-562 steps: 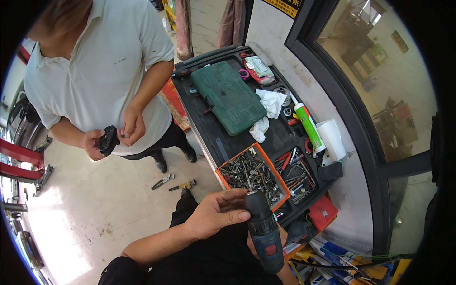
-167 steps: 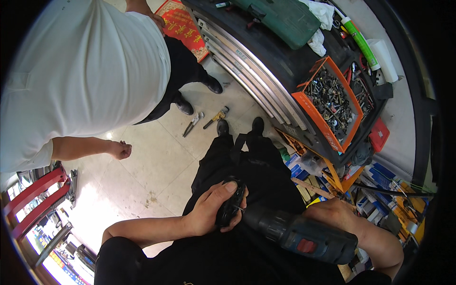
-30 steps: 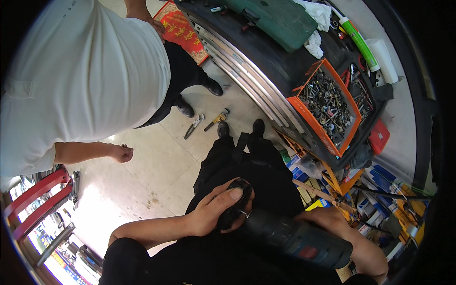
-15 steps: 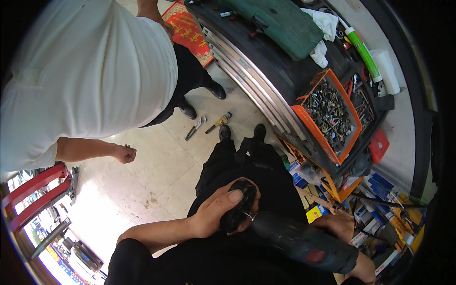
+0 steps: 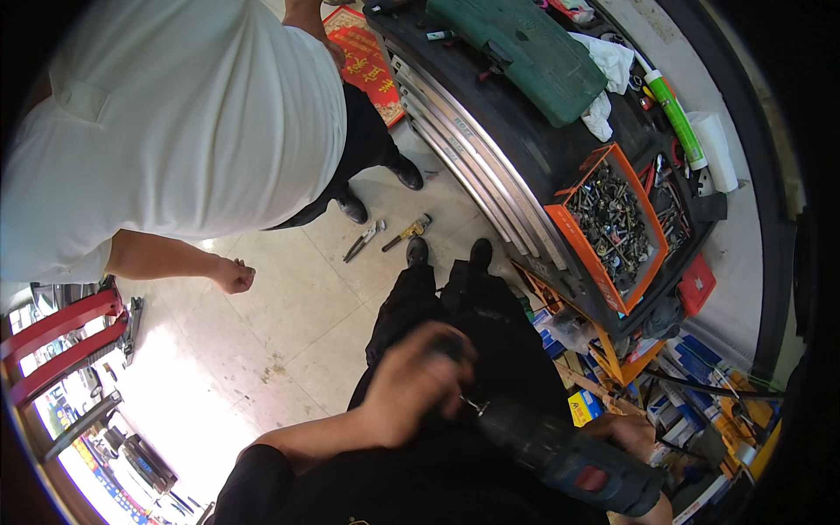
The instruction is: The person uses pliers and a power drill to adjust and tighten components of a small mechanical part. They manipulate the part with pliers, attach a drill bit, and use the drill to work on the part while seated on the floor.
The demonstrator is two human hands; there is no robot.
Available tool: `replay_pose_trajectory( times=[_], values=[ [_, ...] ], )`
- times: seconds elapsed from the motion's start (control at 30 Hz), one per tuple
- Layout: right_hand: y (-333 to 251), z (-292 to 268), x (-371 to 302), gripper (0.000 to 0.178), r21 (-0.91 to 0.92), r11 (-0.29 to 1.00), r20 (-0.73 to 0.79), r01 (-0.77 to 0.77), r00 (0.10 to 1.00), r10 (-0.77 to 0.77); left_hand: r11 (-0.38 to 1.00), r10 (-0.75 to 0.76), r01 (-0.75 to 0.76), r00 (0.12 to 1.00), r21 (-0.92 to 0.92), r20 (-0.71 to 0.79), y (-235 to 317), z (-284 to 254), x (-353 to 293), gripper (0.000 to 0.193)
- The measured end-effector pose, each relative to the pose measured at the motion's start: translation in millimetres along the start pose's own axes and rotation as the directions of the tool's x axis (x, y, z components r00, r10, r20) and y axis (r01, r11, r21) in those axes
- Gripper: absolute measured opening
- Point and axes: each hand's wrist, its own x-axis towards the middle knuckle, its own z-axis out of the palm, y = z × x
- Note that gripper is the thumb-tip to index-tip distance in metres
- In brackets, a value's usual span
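Note:
My left hand [image 5: 411, 381], smeared by motion, is closed around a black rounded piece [image 5: 448, 347]. Only a little of that piece shows between the fingers. A dark power drill [image 5: 560, 451] with a red patch on its body lies across my lap, and my right hand [image 5: 626, 433] is wrapped round it, mostly hidden behind the body. The drill's thin metal bit [image 5: 472, 405] points at my left fingertips. Whether it touches the black piece cannot be made out.
A person in a white shirt [image 5: 210, 131] stands at the left, one fist lowered. An adjustable wrench [image 5: 407, 232] and locking pliers [image 5: 364, 241] lie on the floor. The dark bench at right bears an orange box [image 5: 604, 289] of screws, a green case [image 5: 525, 52] and a green tube [image 5: 675, 118].
My left hand, sharp before with its thumb over the black piece, is now blurred and turned. The drill has shifted slightly right and down in view. The whole view has shifted a little.

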Motion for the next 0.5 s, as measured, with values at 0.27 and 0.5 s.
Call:
replay_pose_trajectory(
  times=[0.27, 0.5],
  values=[
    [34, -4, -34, 0.052, -0.095, 0.936, -0.225, -0.338, 0.923, 0.311, 0.788, -0.059, 0.196, 0.968, -0.583, 0.245, 3, 6, -4, 0.067],
    [34, -16, -22, 0.044, 0.038, 0.952, -0.144, -0.303, 0.941, 0.306, 0.627, 0.068, 0.255, 0.923, -0.736, 0.378, -14, 23, 1, 0.069]
  ],
)
